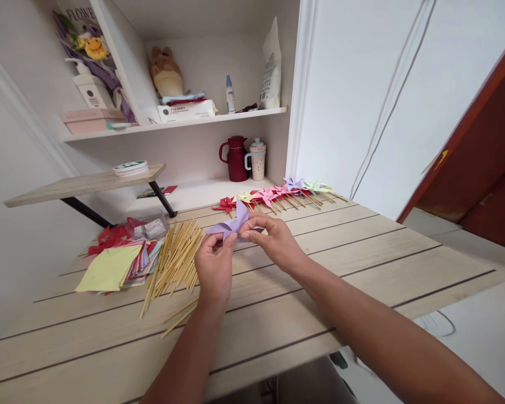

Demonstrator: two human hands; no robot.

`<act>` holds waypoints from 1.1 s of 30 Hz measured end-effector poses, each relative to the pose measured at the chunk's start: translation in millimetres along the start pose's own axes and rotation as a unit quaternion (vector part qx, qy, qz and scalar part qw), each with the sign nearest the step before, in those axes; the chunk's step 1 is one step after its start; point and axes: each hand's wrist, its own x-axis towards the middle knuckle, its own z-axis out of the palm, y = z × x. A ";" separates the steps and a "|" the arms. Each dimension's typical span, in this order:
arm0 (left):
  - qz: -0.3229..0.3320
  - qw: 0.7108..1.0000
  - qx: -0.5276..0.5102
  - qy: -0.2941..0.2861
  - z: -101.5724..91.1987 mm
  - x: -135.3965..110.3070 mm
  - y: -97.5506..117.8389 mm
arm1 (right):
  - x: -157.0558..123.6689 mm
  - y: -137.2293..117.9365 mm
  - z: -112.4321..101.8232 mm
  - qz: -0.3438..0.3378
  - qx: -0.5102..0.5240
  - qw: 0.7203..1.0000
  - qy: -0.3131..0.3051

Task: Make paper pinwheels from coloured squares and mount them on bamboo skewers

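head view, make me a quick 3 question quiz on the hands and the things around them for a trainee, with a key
1. True or false: the left hand and the right hand both touch the lavender paper pinwheel.

2. Which lies to the picture's left of the thin sticks?
a) the stack of paper squares
b) the spray bottle
c) the row of pinwheels

3. Fill in: beside the dark red jug stands a speckled ____.

Key: 1. true; 2. a; 3. lidded mug
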 end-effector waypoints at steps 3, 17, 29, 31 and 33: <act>-0.012 1.000 -0.012 0.000 1.2 -1.3 2.5 | -0.3 1.4 -0.6 0.011 0.017 1.000 -0.001; -0.150 0.964 -0.083 0.204 -15.9 22.3 -13.5 | -2.5 46.7 -0.1 0.190 -0.109 0.971 -0.099; -0.208 0.957 -0.129 0.154 -9.7 16.7 -8.9 | -7.3 55.4 -0.4 0.185 -0.189 0.948 -0.177; -0.215 0.956 -0.129 0.152 -9.2 16.4 -7.5 | -7.7 54.7 -0.5 0.174 -0.197 0.948 -0.179; -0.220 0.955 -0.131 0.150 -8.5 16.2 -6.2 | -7.8 53.8 -0.2 0.174 -0.203 0.946 -0.183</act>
